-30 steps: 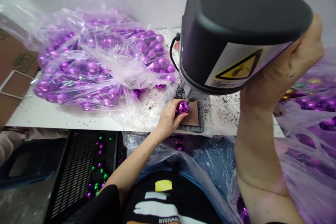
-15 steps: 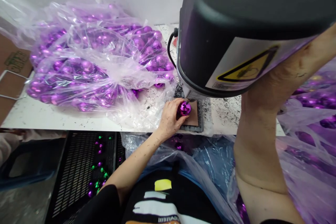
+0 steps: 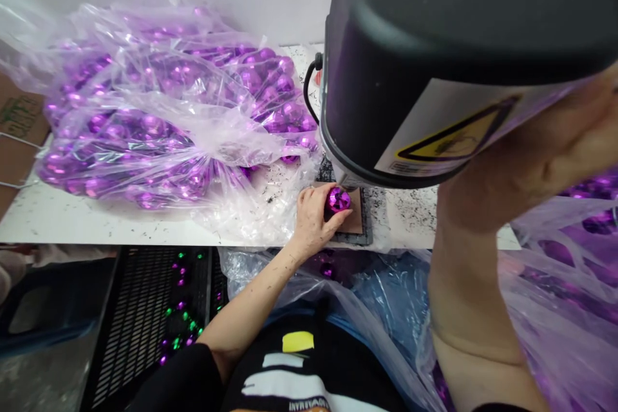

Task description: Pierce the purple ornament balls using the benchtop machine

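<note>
My left hand point(image 3: 313, 215) is closed around a shiny purple ball point(image 3: 338, 200), thumb and fingers at its left side. The ball sits over a brown cardboard piece point(image 3: 355, 222) on a dark flat base point(image 3: 367, 225), below the head of a large black machine point(image 3: 410, 71). A yellow warning triangle label point(image 3: 458, 132) is on the machine's front. My right hand point(image 3: 545, 154) is raised against the machine's right side. Its fingers are partly hidden behind the housing and smeared, so its grip does not show.
A clear plastic bag point(image 3: 193, 116) full of purple balls lies on the white table point(image 3: 96, 222) at left. More bagged purple balls point(image 3: 570, 257) are at right. A black crate point(image 3: 130, 315) with small green and purple balls stands below, and a cardboard box point(image 3: 17, 122) at far left.
My right hand has shifted and turned slightly beside the machine and is more blurred. My left hand stays on the ball. The whole view has shifted a little.
</note>
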A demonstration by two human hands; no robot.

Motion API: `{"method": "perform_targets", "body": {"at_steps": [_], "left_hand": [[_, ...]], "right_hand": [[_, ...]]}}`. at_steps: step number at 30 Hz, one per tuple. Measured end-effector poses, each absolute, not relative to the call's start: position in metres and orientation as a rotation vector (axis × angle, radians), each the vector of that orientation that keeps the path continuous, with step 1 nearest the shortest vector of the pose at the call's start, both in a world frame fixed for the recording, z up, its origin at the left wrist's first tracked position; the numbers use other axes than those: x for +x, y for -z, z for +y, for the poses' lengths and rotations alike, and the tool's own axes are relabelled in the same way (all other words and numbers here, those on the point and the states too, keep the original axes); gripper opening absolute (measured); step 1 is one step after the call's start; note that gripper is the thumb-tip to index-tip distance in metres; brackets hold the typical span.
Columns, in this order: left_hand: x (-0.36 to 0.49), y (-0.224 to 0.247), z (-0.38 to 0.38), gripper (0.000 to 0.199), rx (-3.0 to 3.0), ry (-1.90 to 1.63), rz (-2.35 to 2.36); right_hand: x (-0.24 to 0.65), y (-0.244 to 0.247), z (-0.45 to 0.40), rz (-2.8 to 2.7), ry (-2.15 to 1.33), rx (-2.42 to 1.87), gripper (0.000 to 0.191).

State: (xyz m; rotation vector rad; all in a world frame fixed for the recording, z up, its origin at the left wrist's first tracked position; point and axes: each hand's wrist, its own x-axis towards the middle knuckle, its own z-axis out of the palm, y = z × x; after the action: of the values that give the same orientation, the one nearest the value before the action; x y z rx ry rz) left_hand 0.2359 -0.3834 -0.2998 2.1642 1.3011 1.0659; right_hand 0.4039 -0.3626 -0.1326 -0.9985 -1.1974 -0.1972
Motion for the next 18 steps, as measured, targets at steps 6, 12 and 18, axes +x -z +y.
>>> {"method": "perform_targets", "body": {"at_steps": [6,12,18], "left_hand": [[0.234,0.300,-0.383,0.043,2.207,-1.066,1.266],[0.235,0.299,-0.383,0.042,2.192,-1.109,1.253],[0.235,0.297,-0.383,0.041,2.185,-1.113,1.238]], "right_hand": [[0.408,0.173,-0.390,-1.303,0.413,-0.833,0.030],[0.409,0.193,-0.402,-1.328,0.498,-0.960,0.026],[0.410,0.201,-0.406,-1.309,0.489,-0.988,0.030]]}}
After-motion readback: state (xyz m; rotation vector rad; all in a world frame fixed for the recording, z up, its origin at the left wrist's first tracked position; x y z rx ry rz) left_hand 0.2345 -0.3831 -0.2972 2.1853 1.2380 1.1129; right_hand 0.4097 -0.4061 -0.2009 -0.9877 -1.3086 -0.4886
